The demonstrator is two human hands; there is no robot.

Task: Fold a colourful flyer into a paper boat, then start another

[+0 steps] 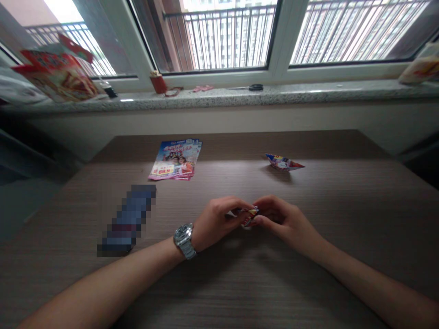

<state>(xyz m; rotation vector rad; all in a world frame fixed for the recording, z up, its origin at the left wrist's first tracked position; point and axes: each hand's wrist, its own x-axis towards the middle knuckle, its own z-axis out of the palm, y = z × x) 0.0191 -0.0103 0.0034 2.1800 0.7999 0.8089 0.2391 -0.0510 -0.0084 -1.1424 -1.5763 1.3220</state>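
Note:
Between my fingertips is a small piece of folded printed paper [250, 216], coloured red, yellow and white. My left hand [221, 219], with a metal watch [184, 240] on its wrist, pinches it from the left. From the other side my right hand [283, 221] grips its right edge between thumb and fingers. Part of the paper is hidden behind the fingers. Beyond my right hand lies a pointed folded paper shape [284, 163], printed in blue and red. A stack of colourful flyers [175, 159] rests on the far left of the table.
A pixelated dark flat object [128, 221] lies on the wooden table [219, 292], left of my left hand. Along the granite windowsill [291, 96] are scissors [252, 87], a small red container [158, 83], pink scraps [203, 88] and a red snack bag [61, 75].

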